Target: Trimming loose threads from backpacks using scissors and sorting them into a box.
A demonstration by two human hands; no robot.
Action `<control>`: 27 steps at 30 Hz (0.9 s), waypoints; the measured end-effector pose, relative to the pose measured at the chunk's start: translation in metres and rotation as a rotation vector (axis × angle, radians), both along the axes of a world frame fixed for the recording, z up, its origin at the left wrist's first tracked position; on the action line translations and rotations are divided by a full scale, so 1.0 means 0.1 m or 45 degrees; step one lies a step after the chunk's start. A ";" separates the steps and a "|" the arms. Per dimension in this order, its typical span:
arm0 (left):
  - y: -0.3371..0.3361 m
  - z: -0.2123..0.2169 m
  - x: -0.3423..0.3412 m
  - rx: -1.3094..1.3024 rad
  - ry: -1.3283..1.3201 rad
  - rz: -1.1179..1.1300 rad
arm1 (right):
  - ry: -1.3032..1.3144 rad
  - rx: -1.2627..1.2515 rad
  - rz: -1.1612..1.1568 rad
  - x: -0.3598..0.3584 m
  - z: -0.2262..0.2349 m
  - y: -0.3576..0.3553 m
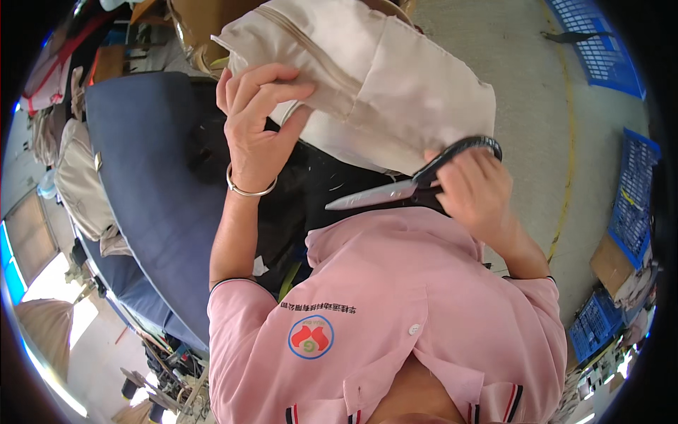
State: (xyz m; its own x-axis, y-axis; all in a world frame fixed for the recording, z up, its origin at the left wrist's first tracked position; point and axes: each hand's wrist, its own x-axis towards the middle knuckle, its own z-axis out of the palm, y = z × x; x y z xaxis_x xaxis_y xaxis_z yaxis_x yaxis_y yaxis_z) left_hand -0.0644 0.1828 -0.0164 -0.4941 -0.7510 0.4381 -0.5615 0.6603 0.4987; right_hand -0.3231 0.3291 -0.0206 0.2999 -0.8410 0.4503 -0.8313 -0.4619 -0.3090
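A beige fabric bag (417,85) with a long zipper lies across my lap, its seams and stitched edges showing. My left hand (265,106), with a metal bangle at the wrist, grips the bag's near left edge, fingers bent over the fabric and thumb below. In my right hand (477,184) are black-handled scissors (381,194), their blades pointing left, just below the bag's lower edge. The blades look closed and lie apart from the fabric. Part of the right hand is smeared by motion, and its knuckles press against the bag's right side.
To my left stands a table or padded surface covered in dark blue cloth (138,184). Another beige bag (81,180) lies beyond it. Blue plastic crates (631,201) line the right side of the grey floor (526,92). A cardboard box (205,25) stands at the far left.
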 end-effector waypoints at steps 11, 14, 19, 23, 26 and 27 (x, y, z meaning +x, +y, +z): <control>-0.73 -0.29 -0.89 0.098 -0.039 -0.407 | -0.400 0.475 -0.419 -0.65 -0.23 -0.37; -0.85 -0.32 -0.97 0.243 0.006 -0.387 | -0.122 0.420 -0.410 -0.83 -0.26 -0.43; -0.86 -0.29 -0.98 0.288 -0.028 -0.400 | 0.053 0.547 -0.389 -1.02 -0.23 -0.63; -0.86 -0.28 -0.98 0.301 0.007 -0.411 | 0.225 0.545 -0.295 -1.03 -0.19 -0.80; -0.85 -0.28 -0.97 0.307 -0.010 -0.399 | 0.215 0.555 -0.237 -0.96 -0.20 -0.87; -0.85 -0.29 -0.97 0.305 -0.006 -0.399 | 0.193 0.552 -0.210 -0.95 -0.20 -0.89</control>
